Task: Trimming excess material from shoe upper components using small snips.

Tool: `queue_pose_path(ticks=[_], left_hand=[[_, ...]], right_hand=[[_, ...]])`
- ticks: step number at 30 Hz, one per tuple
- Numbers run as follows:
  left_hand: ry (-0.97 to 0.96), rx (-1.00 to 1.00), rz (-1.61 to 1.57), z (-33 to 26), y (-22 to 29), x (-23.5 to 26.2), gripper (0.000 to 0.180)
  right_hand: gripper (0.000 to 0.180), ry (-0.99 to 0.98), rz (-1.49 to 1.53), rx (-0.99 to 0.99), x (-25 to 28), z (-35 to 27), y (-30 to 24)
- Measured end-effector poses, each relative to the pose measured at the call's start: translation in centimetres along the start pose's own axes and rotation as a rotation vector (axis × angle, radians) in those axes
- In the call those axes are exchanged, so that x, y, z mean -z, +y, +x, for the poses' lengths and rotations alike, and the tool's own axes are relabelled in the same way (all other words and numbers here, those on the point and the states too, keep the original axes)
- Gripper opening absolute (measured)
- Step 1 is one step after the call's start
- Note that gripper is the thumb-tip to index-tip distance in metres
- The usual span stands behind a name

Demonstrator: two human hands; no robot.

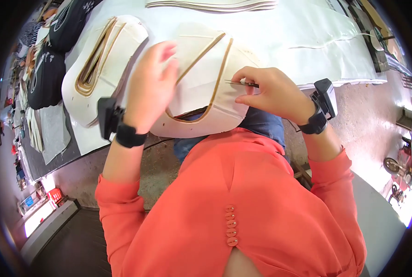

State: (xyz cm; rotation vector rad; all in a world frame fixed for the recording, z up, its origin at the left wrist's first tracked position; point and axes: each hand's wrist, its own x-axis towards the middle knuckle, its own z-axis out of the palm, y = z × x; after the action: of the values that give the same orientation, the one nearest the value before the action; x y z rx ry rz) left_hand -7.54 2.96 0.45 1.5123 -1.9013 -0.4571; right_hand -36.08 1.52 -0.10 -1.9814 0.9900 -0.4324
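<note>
Left hand (150, 87) lies flat, released, steadying the cream panel (201, 92); right hand (270, 92), its grip pinching small scissors (240, 83), should snip close along the tan trim (217, 81).

Two cream fabric panels with tan piping: one mid-frame (201, 87), one upper left (102, 64). Two dark caps, upper left (46, 76) (69, 21). One small metal tool, centre right (240, 83). Two hands (152, 90) (270, 92). Two black wristbands (129, 136) (314, 122).
</note>
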Motion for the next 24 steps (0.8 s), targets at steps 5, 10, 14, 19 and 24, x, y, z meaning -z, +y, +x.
queue_pose_path(ticks=[5,10,14,19,24], left_hand=[[-0.142,0.486,0.517,-3.6,-1.7,7.1,0.056],[-0.368,0.61,0.193,-7.1,-0.6,7.4,0.051],[-0.385,0.548,-0.367,-7.8,-1.9,7.2,0.018],[-0.041,0.387,-0.416,-3.3,-0.7,8.3,0.012],[0.328,0.203,-0.229,1.3,-2.6,14.4,0.018]], right_hand=[[0.035,-0.028,-0.18,-0.015,-0.5,0.9,0.0],[0.033,-0.017,-0.145,-0.077,-0.3,1.2,-1.0],[0.036,-0.043,-0.082,-0.11,-0.4,1.4,-1.1],[0.034,0.086,-0.004,-0.041,-1.8,1.6,-1.3],[0.031,0.21,0.177,-0.059,-2.6,1.6,-0.6]])
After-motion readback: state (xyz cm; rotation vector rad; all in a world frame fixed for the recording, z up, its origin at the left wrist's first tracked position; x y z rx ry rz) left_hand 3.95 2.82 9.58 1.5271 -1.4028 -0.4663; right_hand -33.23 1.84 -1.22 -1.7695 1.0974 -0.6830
